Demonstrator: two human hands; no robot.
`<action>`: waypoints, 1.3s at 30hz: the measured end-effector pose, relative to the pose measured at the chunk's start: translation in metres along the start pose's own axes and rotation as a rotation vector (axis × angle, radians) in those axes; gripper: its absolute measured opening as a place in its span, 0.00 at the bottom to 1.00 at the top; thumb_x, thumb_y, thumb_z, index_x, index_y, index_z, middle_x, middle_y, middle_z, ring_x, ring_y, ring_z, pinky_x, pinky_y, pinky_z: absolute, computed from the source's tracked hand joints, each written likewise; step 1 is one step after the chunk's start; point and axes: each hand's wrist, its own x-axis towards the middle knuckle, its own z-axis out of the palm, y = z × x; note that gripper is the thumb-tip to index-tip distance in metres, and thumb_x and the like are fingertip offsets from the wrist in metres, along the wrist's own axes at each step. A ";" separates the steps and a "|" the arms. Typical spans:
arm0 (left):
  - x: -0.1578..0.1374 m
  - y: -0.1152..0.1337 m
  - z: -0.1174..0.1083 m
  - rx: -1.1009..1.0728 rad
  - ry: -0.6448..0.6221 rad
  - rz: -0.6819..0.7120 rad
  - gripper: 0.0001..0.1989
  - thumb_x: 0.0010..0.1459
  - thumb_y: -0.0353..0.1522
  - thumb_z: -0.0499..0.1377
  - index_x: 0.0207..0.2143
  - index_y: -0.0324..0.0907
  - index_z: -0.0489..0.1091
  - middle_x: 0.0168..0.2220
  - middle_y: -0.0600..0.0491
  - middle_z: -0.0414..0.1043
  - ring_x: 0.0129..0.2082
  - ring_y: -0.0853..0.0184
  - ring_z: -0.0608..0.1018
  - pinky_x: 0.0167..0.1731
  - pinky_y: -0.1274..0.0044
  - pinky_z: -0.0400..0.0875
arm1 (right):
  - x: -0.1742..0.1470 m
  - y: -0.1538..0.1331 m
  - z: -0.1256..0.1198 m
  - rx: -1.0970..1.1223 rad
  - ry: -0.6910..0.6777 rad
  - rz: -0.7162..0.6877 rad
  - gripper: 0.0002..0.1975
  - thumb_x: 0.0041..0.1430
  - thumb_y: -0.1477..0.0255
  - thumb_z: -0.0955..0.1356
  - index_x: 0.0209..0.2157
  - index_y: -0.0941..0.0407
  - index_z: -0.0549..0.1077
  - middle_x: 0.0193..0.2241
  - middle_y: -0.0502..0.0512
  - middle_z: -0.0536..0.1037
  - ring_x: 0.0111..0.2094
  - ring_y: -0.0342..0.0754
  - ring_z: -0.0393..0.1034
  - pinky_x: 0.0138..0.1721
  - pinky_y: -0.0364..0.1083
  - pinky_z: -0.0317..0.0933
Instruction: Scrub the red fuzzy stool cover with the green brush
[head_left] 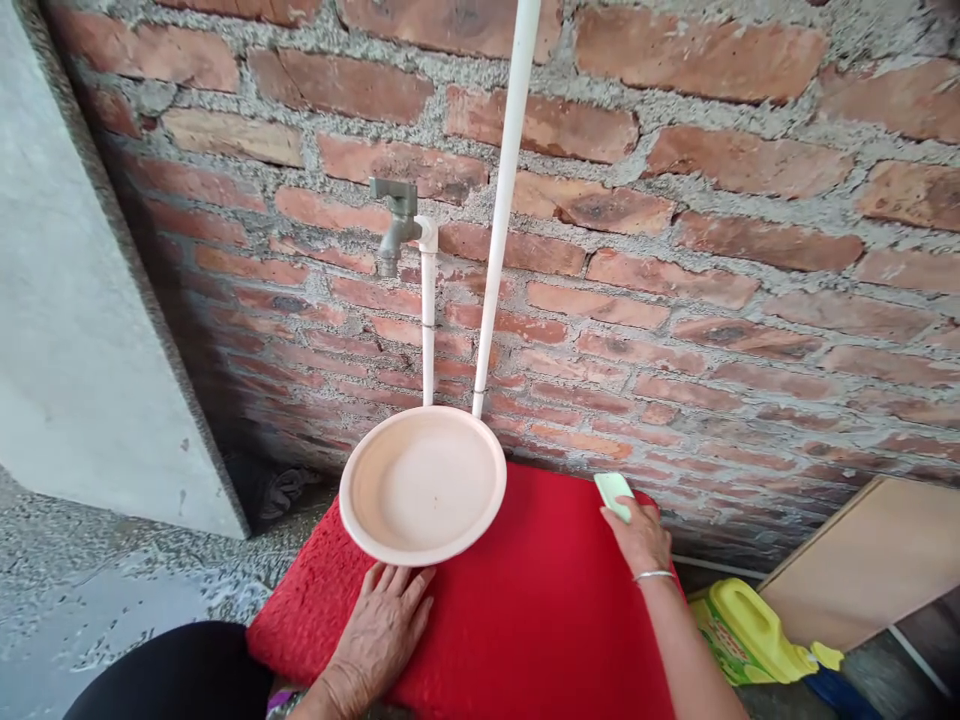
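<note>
A red cloth or mat [555,600] is spread in front of me, with a fluffy surface at the left and a smooth one at the right. On its far left part sits a round pale pink basin [424,490]; no water can be made out in it. My left hand [386,620] lies flat on the cloth, fingers stretched out, their tips close to the basin's near rim. Near the cloth's far right corner, my right hand [643,535] is closed around a pale green oblong block [613,492]. I cannot tell whether it is soap or a brush.
Above the basin, a grey tap [395,225] juts from the brick wall [735,260]. A white pipe [502,190] runs upward. A yellow jug [750,630] lies by a tan board [862,560] at right. A grey slab [97,300] and wet floor [135,610] are left.
</note>
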 end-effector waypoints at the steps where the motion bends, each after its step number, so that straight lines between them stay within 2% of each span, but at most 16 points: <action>1: 0.000 0.000 0.000 0.000 0.001 0.000 0.17 0.61 0.30 0.56 0.51 0.50 0.71 0.48 0.50 0.75 0.48 0.58 0.74 0.53 0.62 0.62 | 0.001 0.019 -0.009 -0.009 0.007 0.062 0.20 0.60 0.56 0.65 0.49 0.49 0.75 0.40 0.57 0.73 0.43 0.55 0.71 0.44 0.53 0.62; 3: 0.001 0.000 0.000 -0.004 0.002 -0.001 0.16 0.61 0.29 0.55 0.51 0.50 0.71 0.48 0.50 0.75 0.49 0.58 0.74 0.53 0.61 0.63 | -0.001 0.050 -0.026 -0.018 0.029 0.172 0.23 0.60 0.55 0.64 0.50 0.54 0.75 0.37 0.61 0.74 0.42 0.59 0.72 0.41 0.55 0.63; 5: 0.002 0.001 -0.001 -0.016 -0.002 -0.007 0.16 0.62 0.29 0.55 0.51 0.50 0.71 0.48 0.50 0.75 0.49 0.58 0.74 0.53 0.62 0.63 | -0.009 0.068 -0.035 -0.009 0.055 0.228 0.26 0.61 0.55 0.62 0.51 0.58 0.74 0.35 0.64 0.75 0.42 0.62 0.72 0.39 0.56 0.64; 8: 0.002 0.001 -0.002 -0.037 -0.016 -0.029 0.15 0.62 0.30 0.55 0.50 0.50 0.71 0.49 0.50 0.74 0.50 0.59 0.74 0.54 0.62 0.62 | -0.028 0.062 -0.029 0.037 0.083 0.171 0.26 0.62 0.55 0.61 0.52 0.57 0.73 0.37 0.63 0.75 0.43 0.60 0.71 0.41 0.53 0.64; 10: 0.002 0.000 -0.002 -0.050 -0.027 -0.040 0.15 0.63 0.30 0.54 0.50 0.50 0.72 0.50 0.51 0.74 0.51 0.59 0.74 0.55 0.61 0.62 | -0.045 0.034 -0.014 0.080 0.088 0.073 0.23 0.61 0.55 0.63 0.51 0.52 0.74 0.40 0.59 0.74 0.43 0.55 0.71 0.43 0.50 0.64; 12: 0.002 -0.002 -0.001 -0.060 -0.032 -0.046 0.15 0.63 0.31 0.54 0.50 0.50 0.72 0.50 0.51 0.74 0.52 0.59 0.73 0.56 0.61 0.62 | -0.065 -0.005 0.004 0.103 0.088 -0.080 0.19 0.61 0.56 0.64 0.49 0.48 0.74 0.42 0.56 0.74 0.43 0.52 0.71 0.45 0.48 0.62; 16: 0.001 -0.006 0.003 -0.065 -0.023 -0.056 0.16 0.62 0.31 0.55 0.51 0.51 0.73 0.52 0.51 0.73 0.52 0.59 0.74 0.55 0.62 0.64 | -0.103 -0.084 0.033 0.045 0.046 -0.392 0.15 0.63 0.61 0.65 0.49 0.48 0.73 0.45 0.57 0.73 0.45 0.53 0.70 0.47 0.50 0.59; 19: 0.000 -0.009 0.007 -0.060 -0.007 -0.063 0.16 0.62 0.31 0.56 0.50 0.52 0.73 0.52 0.52 0.73 0.51 0.59 0.74 0.54 0.64 0.65 | -0.119 -0.119 0.042 0.047 0.011 -0.462 0.14 0.62 0.62 0.66 0.48 0.47 0.73 0.44 0.56 0.73 0.46 0.53 0.69 0.48 0.50 0.58; 22: -0.001 -0.012 0.010 -0.053 0.010 -0.068 0.15 0.61 0.31 0.56 0.50 0.52 0.74 0.52 0.52 0.73 0.51 0.59 0.74 0.54 0.64 0.66 | -0.120 -0.130 0.043 0.055 0.004 -0.474 0.14 0.61 0.60 0.67 0.46 0.49 0.74 0.45 0.58 0.73 0.47 0.55 0.69 0.48 0.51 0.57; 27: -0.003 -0.016 0.011 -0.052 0.017 -0.050 0.15 0.62 0.33 0.56 0.50 0.52 0.73 0.51 0.51 0.74 0.51 0.59 0.75 0.53 0.63 0.67 | -0.111 -0.135 0.044 0.044 -0.016 -0.502 0.20 0.59 0.57 0.68 0.52 0.45 0.71 0.48 0.58 0.72 0.49 0.55 0.68 0.49 0.51 0.57; 32: -0.003 -0.020 0.012 -0.048 0.036 -0.037 0.15 0.62 0.33 0.56 0.50 0.52 0.74 0.51 0.52 0.74 0.49 0.60 0.76 0.51 0.65 0.70 | -0.101 -0.127 0.044 0.021 -0.027 -0.519 0.17 0.61 0.59 0.66 0.52 0.39 0.73 0.46 0.53 0.73 0.47 0.52 0.68 0.49 0.49 0.56; 35: -0.003 -0.023 0.014 -0.045 0.042 -0.029 0.14 0.62 0.34 0.56 0.49 0.52 0.74 0.50 0.52 0.75 0.48 0.60 0.76 0.50 0.65 0.70 | -0.088 -0.100 0.037 -0.013 -0.013 -0.443 0.17 0.62 0.59 0.66 0.53 0.39 0.73 0.47 0.55 0.73 0.47 0.52 0.68 0.49 0.49 0.57; 39: -0.004 -0.024 0.016 -0.054 0.031 -0.037 0.14 0.63 0.35 0.56 0.50 0.52 0.74 0.50 0.51 0.75 0.49 0.59 0.76 0.52 0.64 0.69 | -0.063 -0.037 0.019 -0.087 0.004 -0.265 0.20 0.64 0.59 0.63 0.56 0.42 0.71 0.47 0.59 0.73 0.46 0.54 0.69 0.47 0.49 0.58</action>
